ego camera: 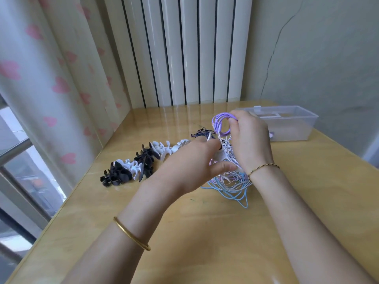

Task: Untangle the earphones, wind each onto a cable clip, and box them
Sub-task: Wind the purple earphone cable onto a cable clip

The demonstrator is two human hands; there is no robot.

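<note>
purple earphone coil (219, 120) looped in right hand (251, 140) grip, left hand (188, 167) pinching tangled cords (231, 184) (white, blue)

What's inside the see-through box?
The clear box shows a pale inner tray and a small purple thing at its left end. The right hand covers the rest there.

bare forearms, gold bangle (131, 234), twisted bracelet (263, 166)

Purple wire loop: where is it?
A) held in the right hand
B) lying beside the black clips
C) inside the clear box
A: the fingers of the right hand pinch the purple earphone coil up above the table.
</note>
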